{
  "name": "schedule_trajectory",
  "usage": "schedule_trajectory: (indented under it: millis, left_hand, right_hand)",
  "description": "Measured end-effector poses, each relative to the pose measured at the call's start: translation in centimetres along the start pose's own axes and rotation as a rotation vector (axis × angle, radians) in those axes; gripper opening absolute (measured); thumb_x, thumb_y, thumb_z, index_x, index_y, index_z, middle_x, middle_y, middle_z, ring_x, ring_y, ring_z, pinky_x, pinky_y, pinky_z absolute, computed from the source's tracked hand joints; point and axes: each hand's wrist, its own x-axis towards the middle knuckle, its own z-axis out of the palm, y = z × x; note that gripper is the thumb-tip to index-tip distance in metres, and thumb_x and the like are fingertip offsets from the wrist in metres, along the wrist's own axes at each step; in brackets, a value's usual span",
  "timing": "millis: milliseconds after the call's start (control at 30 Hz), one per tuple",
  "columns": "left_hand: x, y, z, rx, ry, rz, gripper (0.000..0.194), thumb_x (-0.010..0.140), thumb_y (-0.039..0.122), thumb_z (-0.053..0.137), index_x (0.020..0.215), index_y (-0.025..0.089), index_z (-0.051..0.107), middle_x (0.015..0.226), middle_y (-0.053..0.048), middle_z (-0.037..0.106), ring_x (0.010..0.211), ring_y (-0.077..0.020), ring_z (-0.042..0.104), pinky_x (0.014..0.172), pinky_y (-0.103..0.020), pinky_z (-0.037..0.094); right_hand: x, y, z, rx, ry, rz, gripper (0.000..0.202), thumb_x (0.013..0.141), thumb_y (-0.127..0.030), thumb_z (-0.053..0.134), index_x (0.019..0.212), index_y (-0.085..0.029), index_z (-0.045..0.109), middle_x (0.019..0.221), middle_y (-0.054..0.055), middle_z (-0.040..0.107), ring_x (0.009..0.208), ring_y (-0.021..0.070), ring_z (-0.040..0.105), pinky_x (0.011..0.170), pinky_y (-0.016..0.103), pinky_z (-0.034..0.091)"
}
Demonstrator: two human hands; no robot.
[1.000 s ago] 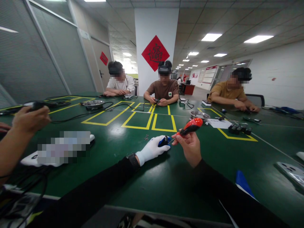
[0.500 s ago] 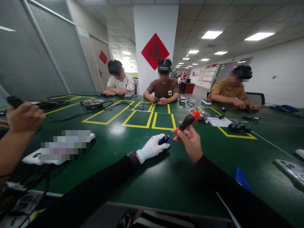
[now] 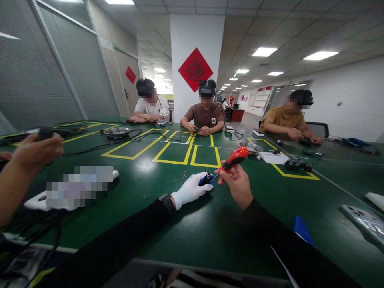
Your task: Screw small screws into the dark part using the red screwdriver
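My left hand point(image 3: 191, 188), in a white glove, is closed around a small blue and black part point(image 3: 206, 179) with a metal collar on top, holding it at the green table point(image 3: 186, 228). A red and black screwdriver point(image 3: 235, 158) is gripped in my bare right hand point(image 3: 238, 185). Its handle slants up to the right, and the shaft reaches down to the side of the blue and black part. Whether the tip sits in a screw is too small to tell. Several tiny screws point(image 3: 184, 174) lie just beyond my gloved hand.
At left, a co-worker's hand point(image 3: 37, 150) holds a dark object near a white device point(image 3: 39, 200). A metal bowl point(image 3: 117, 132), black clips point(image 3: 298, 163) and a white paper point(image 3: 273, 157) lie farther off. A phone point(image 3: 364, 218) is at right. Several people sit across.
The screwdriver's handle has tipped lower, its shaft still at the blue and black part. The co-worker's hand at left has shifted right. The view has tilted slightly up.
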Motion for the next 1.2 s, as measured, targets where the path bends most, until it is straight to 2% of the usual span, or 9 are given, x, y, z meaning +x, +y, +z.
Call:
schedule_trajectory:
  millis: [167, 367, 600, 767, 867, 967, 1033, 1133, 1200]
  left_hand:
    - [-0.14, 0.34, -0.11, 0.022, -0.005, 0.014, 0.028, 0.078, 0.041, 0.055, 0.090, 0.016, 0.058, 0.074, 0.001, 0.062, 0.059, -0.0129, 0.054, 0.060, -0.025, 0.043]
    - [0.07, 0.04, -0.01, 0.054, 0.025, 0.037, 0.029, 0.077, 0.039, 0.055, 0.094, 0.017, 0.060, 0.080, -0.001, 0.063, 0.067, -0.0152, 0.055, 0.066, -0.027, 0.043]
    - [-0.08, 0.23, -0.18, 0.056, 0.004, 0.027, 0.029, 0.078, 0.041, 0.055, 0.094, 0.017, 0.059, 0.080, 0.000, 0.063, 0.065, -0.0140, 0.055, 0.064, -0.025, 0.043]
    - [-0.07, 0.23, -0.12, 0.055, 0.011, 0.034, 0.026, 0.079, 0.040, 0.055, 0.091, 0.017, 0.058, 0.077, 0.001, 0.061, 0.063, -0.0136, 0.055, 0.063, -0.025, 0.042]
    - [0.01, 0.03, 0.00, 0.048, 0.015, 0.028, 0.028, 0.078, 0.040, 0.056, 0.094, 0.017, 0.058, 0.078, 0.000, 0.062, 0.063, -0.0139, 0.056, 0.063, -0.025, 0.043]
    - [0.04, -0.13, 0.05, 0.024, 0.006, 0.007, 0.032, 0.078, 0.042, 0.056, 0.099, 0.017, 0.057, 0.080, 0.000, 0.063, 0.061, -0.0136, 0.056, 0.062, -0.025, 0.043]
    - [0.03, -0.15, 0.04, 0.004, -0.012, -0.003, 0.033, 0.078, 0.042, 0.056, 0.101, 0.018, 0.057, 0.081, 0.000, 0.063, 0.059, -0.0130, 0.056, 0.060, -0.025, 0.043]
    - [-0.03, -0.02, 0.00, -0.015, -0.021, -0.009, 0.034, 0.078, 0.041, 0.056, 0.103, 0.018, 0.057, 0.081, 0.000, 0.063, 0.058, -0.0125, 0.055, 0.059, -0.025, 0.044]
    - [-0.06, 0.10, 0.01, -0.011, -0.009, -0.012, 0.035, 0.078, 0.041, 0.056, 0.103, 0.017, 0.057, 0.082, -0.001, 0.063, 0.058, -0.0125, 0.055, 0.059, -0.025, 0.043]
  right_hand:
    - [-0.25, 0.13, 0.26, 0.003, -0.028, 0.013, 0.027, 0.071, -0.021, 0.072, 0.085, -0.021, 0.049, 0.068, -0.006, 0.060, 0.046, 0.0097, 0.056, 0.048, 0.025, 0.046]
    - [-0.24, -0.45, 0.15, 0.030, -0.012, 0.027, 0.031, 0.084, -0.030, 0.056, 0.112, -0.022, 0.047, 0.085, 0.000, 0.065, 0.061, 0.0122, 0.062, 0.061, 0.030, 0.051]
    - [0.16, -0.10, -0.15, -0.005, 0.055, 0.010, 0.026, 0.076, -0.024, 0.067, 0.090, -0.021, 0.046, 0.072, -0.003, 0.066, 0.052, 0.0105, 0.059, 0.055, 0.026, 0.049]
    - [-0.01, -0.17, -0.11, 0.061, 0.004, 0.045, 0.030, 0.084, -0.027, 0.055, 0.112, -0.020, 0.047, 0.087, 0.001, 0.067, 0.061, 0.0108, 0.061, 0.063, 0.029, 0.051]
    - [0.16, -0.06, -0.17, 0.014, 0.027, 0.036, 0.027, 0.079, -0.027, 0.063, 0.101, -0.020, 0.049, 0.086, 0.002, 0.068, 0.056, 0.0109, 0.060, 0.059, 0.028, 0.051]
    - [0.33, 0.14, -0.34, -0.034, 0.046, 0.021, 0.029, 0.072, -0.024, 0.070, 0.084, -0.021, 0.044, 0.072, -0.002, 0.067, 0.047, 0.0101, 0.056, 0.049, 0.025, 0.046]
    - [0.27, 0.16, -0.45, -0.037, 0.036, 0.012, 0.027, 0.075, -0.024, 0.068, 0.081, -0.022, 0.041, 0.064, -0.005, 0.063, 0.043, 0.0093, 0.053, 0.045, 0.023, 0.042]
    - [-0.04, -0.01, -0.54, -0.005, 0.029, -0.020, 0.017, 0.082, -0.026, 0.057, 0.092, -0.023, 0.044, 0.061, -0.007, 0.059, 0.044, 0.0096, 0.052, 0.047, 0.023, 0.042]
    - [-0.21, -0.09, -0.53, 0.010, 0.014, -0.021, 0.021, 0.084, -0.026, 0.053, 0.103, -0.022, 0.046, 0.068, -0.005, 0.061, 0.050, 0.0106, 0.054, 0.052, 0.026, 0.045]
